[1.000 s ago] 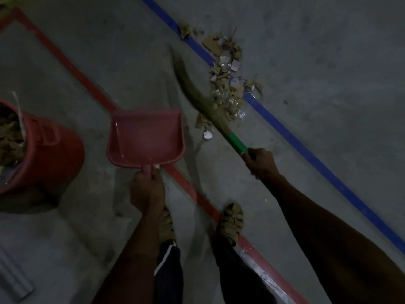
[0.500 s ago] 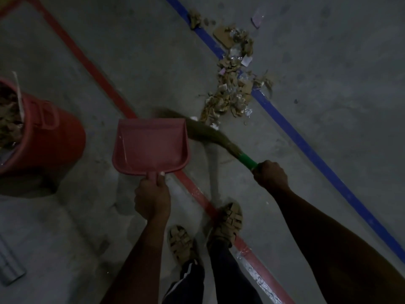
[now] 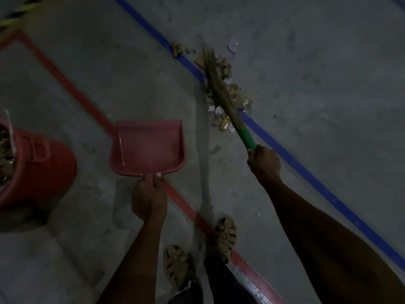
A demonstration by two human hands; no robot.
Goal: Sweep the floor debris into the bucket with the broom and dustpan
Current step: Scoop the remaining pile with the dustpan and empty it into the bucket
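- Left hand [image 3: 149,199] grips the handle of the red dustpan [image 3: 147,147], thumb on top; the pan holds no scraps that I can see.
- Right hand [image 3: 264,162] is wrapped around the green grip of the broom [image 3: 221,87], whose bristles lie across the debris [image 3: 228,91] on the blue line [image 3: 306,170].
- Dustpan sits well apart from the pile, near the red line [image 3: 72,91].
- Bucket [image 3: 37,170] stands left of the pan, already holding scraps.
- Risk: with that gap, a hard stroke would likely scatter light paper past the pan; stray bits beyond the blue line may be missed.
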